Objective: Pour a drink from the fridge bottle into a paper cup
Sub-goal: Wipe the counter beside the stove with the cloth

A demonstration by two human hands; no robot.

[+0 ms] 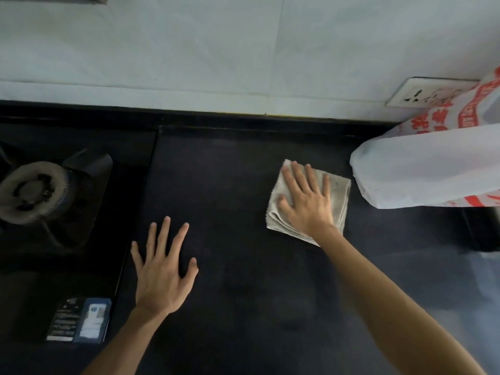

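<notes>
Left hand [162,274] flat on counter [243,307]; right hand [307,197] presses folded cloth [339,196].

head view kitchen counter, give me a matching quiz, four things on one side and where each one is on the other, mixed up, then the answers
Things:
1. cloth
2. burner
3. plastic bag
4. socket

Places:
A. on the wall, partly behind the bag
B. far left, in the stove
C. flat under the right hand
D. right edge of the counter

Pairs: 1-C, 2-B, 3-D, 4-A
</notes>
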